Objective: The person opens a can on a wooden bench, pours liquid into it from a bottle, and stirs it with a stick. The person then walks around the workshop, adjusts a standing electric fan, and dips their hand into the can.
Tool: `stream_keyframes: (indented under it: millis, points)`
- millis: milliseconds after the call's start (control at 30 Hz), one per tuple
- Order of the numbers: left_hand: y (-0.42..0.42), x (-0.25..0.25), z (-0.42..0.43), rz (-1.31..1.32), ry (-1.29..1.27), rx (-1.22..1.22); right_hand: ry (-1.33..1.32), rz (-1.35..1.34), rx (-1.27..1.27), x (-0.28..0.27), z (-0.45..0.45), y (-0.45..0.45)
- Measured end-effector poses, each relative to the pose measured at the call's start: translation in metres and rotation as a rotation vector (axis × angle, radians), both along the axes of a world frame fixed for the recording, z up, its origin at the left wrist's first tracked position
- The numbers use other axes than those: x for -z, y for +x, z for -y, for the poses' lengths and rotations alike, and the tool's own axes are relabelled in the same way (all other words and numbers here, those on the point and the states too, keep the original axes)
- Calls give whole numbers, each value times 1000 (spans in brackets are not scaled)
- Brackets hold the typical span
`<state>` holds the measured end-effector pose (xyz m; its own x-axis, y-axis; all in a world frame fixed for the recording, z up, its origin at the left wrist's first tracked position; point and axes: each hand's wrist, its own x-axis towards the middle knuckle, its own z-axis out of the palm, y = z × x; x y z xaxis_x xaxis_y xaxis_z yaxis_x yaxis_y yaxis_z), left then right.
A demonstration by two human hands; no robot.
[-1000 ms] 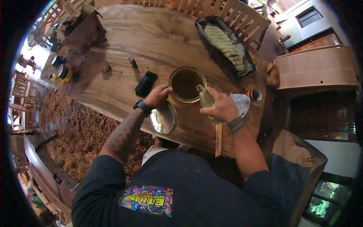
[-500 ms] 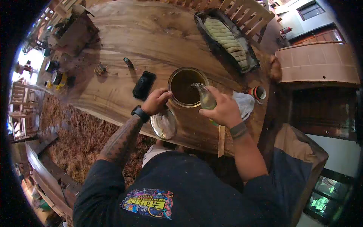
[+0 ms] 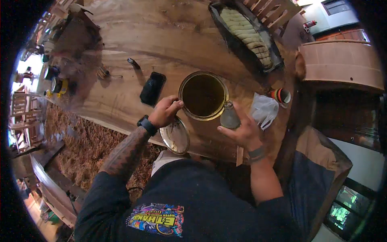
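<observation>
A round metal can of dark, brownish-green liquid stands on the wooden table in front of me. My right hand is wrapped around a small clear glass bottle, its open mouth by the can's right rim. The bottle looks nearly upright, and how much is in it is hard to see. My left hand is closed at the can's left rim, fingers pinched. From under it hangs a shiny round metal lid, tilted near the table's front edge; its upper edge is hidden by the hand.
Left of the can lie a black phone and a small dark cylinder. At right are a plastic bag and an orange-and-black cup-like container. A long dark tray with a pale ribbed piece lies behind.
The bottle was tipped over the can with liquid at its mouth; now it is turned upright and drawn back to the right rim. My left hand and the lid have barely moved.
</observation>
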<state>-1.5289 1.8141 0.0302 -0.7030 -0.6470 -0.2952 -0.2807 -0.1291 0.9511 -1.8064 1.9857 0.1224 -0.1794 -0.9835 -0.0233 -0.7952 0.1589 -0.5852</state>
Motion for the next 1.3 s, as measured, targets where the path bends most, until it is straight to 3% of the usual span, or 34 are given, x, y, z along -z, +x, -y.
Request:
stream_keyframes:
  millis: [233,333,433,700,933,1033,1300]
  points:
    - [19,0,-14,-168,114,-34,59,-36,-52,-21,-11,5]
    - [25,5,-13,-161,4,24,32,-9,-66,-19,-15,8]
    - [26,-6,-14,-160,133,18,38,36,-81,-21,-16,11]
    - [18,3,-10,-138,-94,30,193,-20,-57,-48,-8,23]
    - [10,-10,-3,-4,-153,60,229,-184,-72,-50,-3,22]
    - [8,-1,-2,39,-170,56,376,-144,-23,-59,2,23]
    - [3,3,0,-17,-154,51,276,-138,-41,-58,3,21]
